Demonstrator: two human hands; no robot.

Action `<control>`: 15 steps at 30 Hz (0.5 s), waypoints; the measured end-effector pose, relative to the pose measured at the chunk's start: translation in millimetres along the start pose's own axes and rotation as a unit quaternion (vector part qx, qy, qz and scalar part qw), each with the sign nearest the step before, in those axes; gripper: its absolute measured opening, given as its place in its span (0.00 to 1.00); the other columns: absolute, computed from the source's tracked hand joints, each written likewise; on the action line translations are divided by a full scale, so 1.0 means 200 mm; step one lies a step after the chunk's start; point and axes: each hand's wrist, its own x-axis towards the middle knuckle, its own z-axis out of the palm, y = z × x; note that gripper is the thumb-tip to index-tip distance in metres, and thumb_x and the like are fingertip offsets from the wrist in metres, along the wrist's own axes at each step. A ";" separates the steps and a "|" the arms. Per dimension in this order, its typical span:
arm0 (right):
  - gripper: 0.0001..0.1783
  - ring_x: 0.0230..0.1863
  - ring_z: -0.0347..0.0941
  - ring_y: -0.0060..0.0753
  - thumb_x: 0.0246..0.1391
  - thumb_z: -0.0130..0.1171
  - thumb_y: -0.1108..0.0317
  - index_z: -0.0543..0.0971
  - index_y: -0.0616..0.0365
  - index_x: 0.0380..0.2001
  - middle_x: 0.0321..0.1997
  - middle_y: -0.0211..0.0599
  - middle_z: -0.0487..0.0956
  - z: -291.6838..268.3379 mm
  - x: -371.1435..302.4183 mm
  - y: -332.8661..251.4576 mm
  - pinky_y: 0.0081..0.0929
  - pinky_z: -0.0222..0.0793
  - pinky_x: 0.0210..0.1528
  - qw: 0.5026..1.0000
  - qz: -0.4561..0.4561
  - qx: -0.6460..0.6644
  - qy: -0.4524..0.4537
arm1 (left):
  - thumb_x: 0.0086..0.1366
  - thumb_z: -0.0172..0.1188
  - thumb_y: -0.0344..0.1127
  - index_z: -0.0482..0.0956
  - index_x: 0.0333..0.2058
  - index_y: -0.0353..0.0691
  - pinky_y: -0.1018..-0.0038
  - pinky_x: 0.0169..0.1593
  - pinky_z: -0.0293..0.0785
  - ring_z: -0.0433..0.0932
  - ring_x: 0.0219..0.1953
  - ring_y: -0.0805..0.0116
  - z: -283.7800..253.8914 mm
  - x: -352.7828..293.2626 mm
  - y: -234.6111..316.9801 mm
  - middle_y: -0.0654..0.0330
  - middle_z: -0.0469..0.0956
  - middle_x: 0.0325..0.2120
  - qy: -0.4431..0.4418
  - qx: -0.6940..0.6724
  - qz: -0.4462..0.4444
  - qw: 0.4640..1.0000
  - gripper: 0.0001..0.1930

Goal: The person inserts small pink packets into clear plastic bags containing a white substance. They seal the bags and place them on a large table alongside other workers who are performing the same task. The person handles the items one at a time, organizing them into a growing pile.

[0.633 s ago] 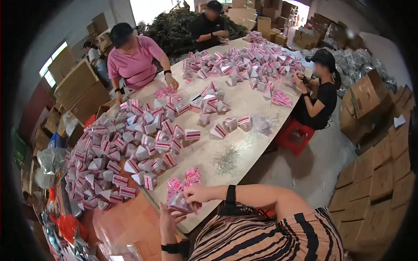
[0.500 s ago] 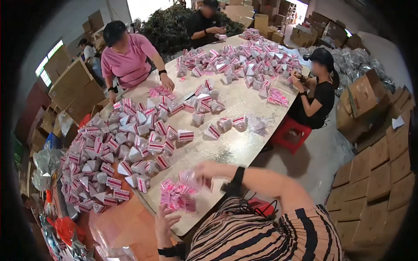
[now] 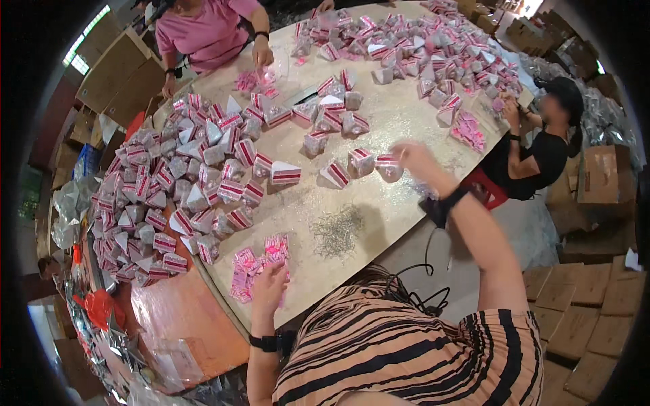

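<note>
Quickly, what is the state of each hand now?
Left hand: resting on the pink card stack, grip cannot be told.
Right hand: fingers at a small striped packet, grasp unclear.

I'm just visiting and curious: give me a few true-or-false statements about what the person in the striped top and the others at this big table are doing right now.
1. The right hand reaches out to a pink-and-white striped packet on the beige table. True.
2. The left hand holds a pair of scissors. False: it rests on a pile of flat pink cards.
3. A small heap of thin grey metal bits lies between the two hands. True.
4. The co-worker in the pink shirt stands with arms folded. False: both hands are at the table.
</note>
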 end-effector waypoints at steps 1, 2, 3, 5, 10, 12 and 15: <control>0.12 0.36 0.75 0.40 0.49 0.57 0.64 0.79 0.59 0.35 0.33 0.44 0.79 0.15 -0.11 0.10 0.32 0.69 0.40 0.994 0.001 0.069 -0.087 | 0.61 0.57 0.40 0.72 0.48 0.34 0.74 0.34 0.73 0.76 0.33 0.68 0.04 0.04 0.03 0.55 0.76 0.37 -0.008 0.058 0.022 0.998 0.20; 0.10 0.34 0.74 0.43 0.48 0.57 0.66 0.79 0.60 0.32 0.31 0.44 0.77 0.26 -0.22 0.11 0.36 0.69 0.39 0.984 -0.105 -0.002 -0.145 | 0.60 0.58 0.40 0.73 0.47 0.35 0.74 0.35 0.73 0.76 0.33 0.68 0.07 0.05 0.04 0.54 0.76 0.37 -0.004 0.108 0.041 0.993 0.19; 0.10 0.34 0.74 0.44 0.47 0.57 0.67 0.79 0.60 0.31 0.31 0.44 0.77 0.39 -0.28 0.17 0.36 0.69 0.38 0.978 -0.126 -0.028 -0.166 | 0.59 0.59 0.40 0.73 0.47 0.35 0.73 0.35 0.73 0.76 0.33 0.67 0.10 0.05 0.05 0.54 0.76 0.37 0.003 0.140 0.070 0.988 0.19; 0.08 0.34 0.73 0.44 0.46 0.57 0.68 0.79 0.60 0.30 0.30 0.42 0.76 0.54 -0.31 0.23 0.36 0.69 0.37 0.975 -0.131 -0.040 -0.175 | 0.57 0.61 0.39 0.73 0.46 0.36 0.72 0.36 0.73 0.76 0.34 0.65 0.16 0.08 0.09 0.52 0.76 0.38 0.012 0.209 0.126 0.970 0.20; 0.05 0.32 0.73 0.42 0.45 0.58 0.69 0.77 0.57 0.27 0.29 0.38 0.75 0.72 -0.26 0.19 0.34 0.70 0.34 0.981 -0.130 -0.022 -0.145 | 0.56 0.62 0.38 0.73 0.45 0.35 0.71 0.37 0.73 0.75 0.33 0.63 0.26 0.10 0.21 0.51 0.75 0.39 0.029 0.184 0.090 0.978 0.20; 0.05 0.32 0.73 0.43 0.45 0.56 0.68 0.77 0.56 0.27 0.29 0.38 0.74 0.79 -0.23 0.12 0.36 0.70 0.35 0.973 -0.175 -0.021 -0.150 | 0.56 0.61 0.38 0.73 0.45 0.35 0.71 0.37 0.73 0.75 0.33 0.63 0.24 0.10 0.20 0.51 0.75 0.39 0.032 0.190 0.085 0.977 0.20; 0.06 0.31 0.73 0.45 0.46 0.56 0.68 0.78 0.55 0.27 0.28 0.38 0.74 0.88 -0.15 0.02 0.37 0.70 0.35 0.965 -0.221 -0.018 -0.137 | 0.57 0.61 0.38 0.73 0.45 0.35 0.71 0.36 0.73 0.75 0.32 0.64 0.21 0.10 0.15 0.52 0.76 0.37 0.029 0.199 0.094 0.975 0.19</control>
